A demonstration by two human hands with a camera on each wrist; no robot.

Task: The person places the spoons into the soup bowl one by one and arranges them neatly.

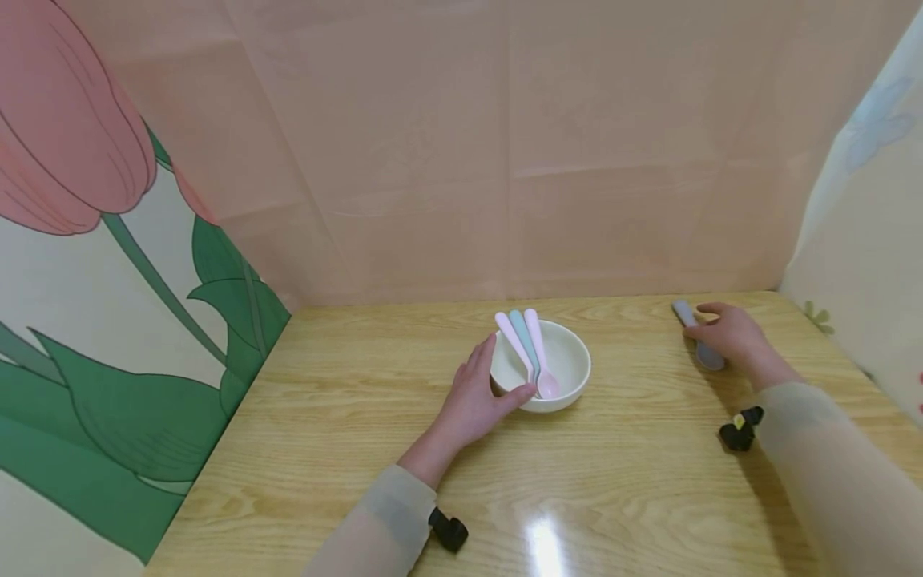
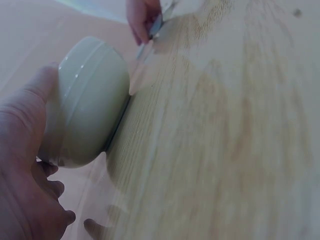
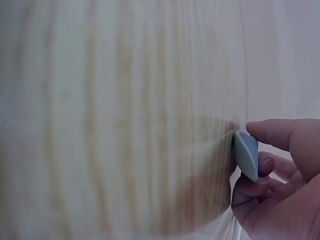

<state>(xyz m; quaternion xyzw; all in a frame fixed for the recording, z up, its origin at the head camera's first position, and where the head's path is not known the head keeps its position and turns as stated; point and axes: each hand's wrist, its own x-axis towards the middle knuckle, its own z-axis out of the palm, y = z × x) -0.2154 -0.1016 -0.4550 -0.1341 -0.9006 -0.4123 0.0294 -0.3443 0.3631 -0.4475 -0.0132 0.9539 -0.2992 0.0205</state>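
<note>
My left hand [image 1: 476,401] is at the near left side of a white bowl [image 1: 574,362], with the thumb on the front rim and the fingers along the side. In the left wrist view, thumb and fingers hold the bowl [image 2: 92,107] from two sides. Two pink spoons [image 1: 549,386] and a teal spoon [image 1: 522,330] stand leaning in it, handles up. At the far right, my right hand [image 1: 731,332] grips a grey spoon [image 1: 710,358] near the tabletop. The right wrist view has that spoon's head [image 3: 245,156] between thumb and curled fingers; its handle is hidden there.
Everything stands on a wood-grain table [image 1: 324,417]. A pink-beige sheet [image 1: 404,160] rises along the back edge. A tulip-printed panel [image 1: 166,385] borders the left, and a pale printed panel [image 1: 880,264] borders the right.
</note>
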